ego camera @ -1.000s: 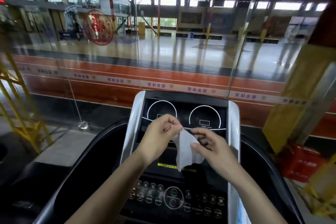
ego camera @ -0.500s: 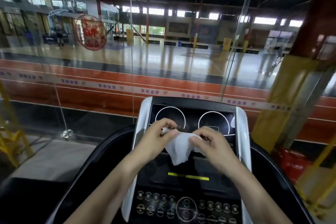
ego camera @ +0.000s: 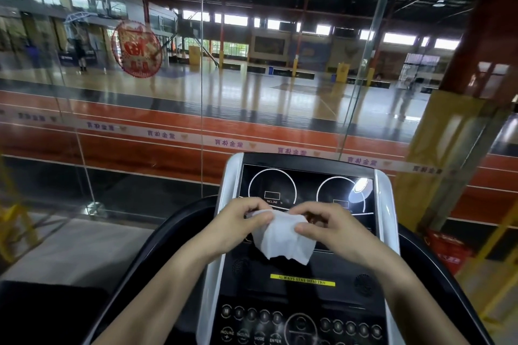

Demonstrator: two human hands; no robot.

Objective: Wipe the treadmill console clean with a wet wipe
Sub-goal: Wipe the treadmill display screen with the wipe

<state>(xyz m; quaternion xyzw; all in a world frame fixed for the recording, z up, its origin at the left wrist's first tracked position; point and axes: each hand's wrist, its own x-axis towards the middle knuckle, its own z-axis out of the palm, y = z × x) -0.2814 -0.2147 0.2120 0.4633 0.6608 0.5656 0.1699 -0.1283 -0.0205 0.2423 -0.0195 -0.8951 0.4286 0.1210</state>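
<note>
A white wet wipe (ego camera: 283, 235), soft and crumpled with a ragged lower edge, hangs between two bare hands held just in front of the treadmill console (ego camera: 302, 274). The left hand (ego camera: 238, 223) pinches the wipe's upper left corner between thumb and curled fingers; the right hand (ego camera: 329, 228) pinches the upper right part the same way, thumb pressed against the cloth and the other fingers bent above it. The wipe's loose bottom drapes over the middle of the console, though whether it touches the surface cannot be told. The console is a glossy black panel framed by rounded silver side rails (ego camera: 228, 204), with two white ring-shaped dials (ego camera: 272, 190) at the far end; the left one carries a small box and the word "INCLINE" (the right one is partly washed out by a bright reflected lamp). Below the hands a yellow strip (ego camera: 302, 284) reads "ALWAYS STAY HEALTHY". At the near edge sits a row of round buttons (ego camera: 252, 314), with labels "INCLINE", "MODE" and "ENTER" under them. Curved black handrails (ego camera: 157, 235) sweep out on both sides. Beyond the console stands a glass wall (ego camera: 140, 120) bearing a round red paper-cut decoration (ego camera: 136, 49) at far left and a pale band of mirrored Chinese characters. Through it lie an orange-red running track and a shiny wooden court.
</note>
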